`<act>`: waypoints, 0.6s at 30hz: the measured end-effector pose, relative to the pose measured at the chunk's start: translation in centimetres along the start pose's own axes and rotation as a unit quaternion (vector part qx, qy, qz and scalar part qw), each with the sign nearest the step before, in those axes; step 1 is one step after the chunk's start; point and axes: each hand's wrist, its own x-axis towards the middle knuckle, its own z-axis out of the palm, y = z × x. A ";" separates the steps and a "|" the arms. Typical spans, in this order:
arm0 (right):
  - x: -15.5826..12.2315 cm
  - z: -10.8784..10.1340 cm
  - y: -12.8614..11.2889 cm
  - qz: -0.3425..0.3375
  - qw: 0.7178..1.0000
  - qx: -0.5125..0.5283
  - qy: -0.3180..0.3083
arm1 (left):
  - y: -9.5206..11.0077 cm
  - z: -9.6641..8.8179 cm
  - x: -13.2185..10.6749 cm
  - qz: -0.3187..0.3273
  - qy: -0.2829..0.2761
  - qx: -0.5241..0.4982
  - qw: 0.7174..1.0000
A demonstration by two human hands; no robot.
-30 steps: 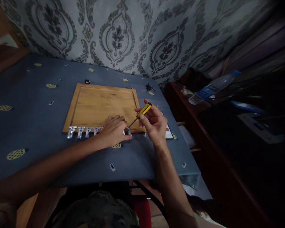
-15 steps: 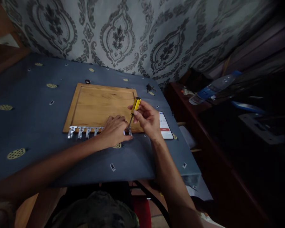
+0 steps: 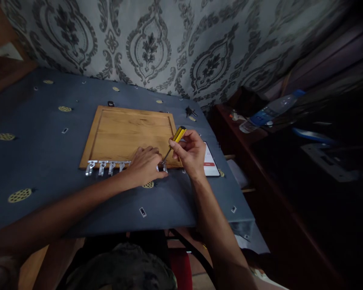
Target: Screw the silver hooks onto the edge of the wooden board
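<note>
A yellow and black screwdriver (image 3: 179, 133) is in my right hand (image 3: 191, 152), its fingers closed on the handle. The shaft slants down to the left, its tip at the right end of a silver metal hook rail (image 3: 111, 167). This rail runs along the near edge of a framed wooden board (image 3: 133, 131) lying on the table. My left hand (image 3: 143, 163) grips the rail near that end, fingers over the board's edge and thumb in front. It hides part of the rail; several hooks show to its left.
A lit phone (image 3: 211, 163) lies right of the board. Small black objects (image 3: 190, 112) sit near the table's far right corner. The dark blue tablecloth (image 3: 109, 209) has a pineapple print. A plastic bottle (image 3: 269, 112) lies on the dark furniture to the right.
The screwdriver's handle has tipped to the right, and my right hand has shifted slightly with it. My left hand stays in place on the rail.
</note>
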 end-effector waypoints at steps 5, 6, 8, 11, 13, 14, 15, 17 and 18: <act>0.0 -0.3 -0.3 0.004 1.000 -0.019 -0.017 | -0.5 0.5 0.1 0.016 0.028 -0.001 0.999; 0.0 -0.4 -0.3 0.001 0.999 -0.029 -0.023 | -0.6 0.7 0.1 0.019 0.033 0.001 0.999; 0.0 -0.6 -0.4 -0.004 0.998 -0.047 -0.031 | -0.7 0.8 0.1 0.022 0.038 0.007 0.999; 0.1 -0.6 -0.4 -0.001 0.998 -0.056 -0.028 | -0.7 0.9 0.1 0.022 0.041 0.014 0.999; -0.1 -0.4 -0.4 0.004 0.998 -0.056 -0.013 | -0.7 0.8 0.1 0.018 0.040 0.013 0.999; -0.1 -0.3 -0.4 0.006 0.998 -0.056 -0.004 | -0.6 0.8 0.1 0.016 0.037 0.012 0.999; -0.3 -0.2 -0.4 0.007 0.998 -0.057 0.004 | -0.6 0.7 0.2 0.014 0.033 0.010 0.999; -0.5 -0.1 -0.6 -0.003 0.998 -0.064 0.023 | -0.5 0.6 0.2 0.011 0.026 0.009 1.000; -0.6 -0.1 -0.7 -0.017 0.997 -0.067 0.042 | -0.5 0.6 0.2 0.010 0.024 0.009 1.000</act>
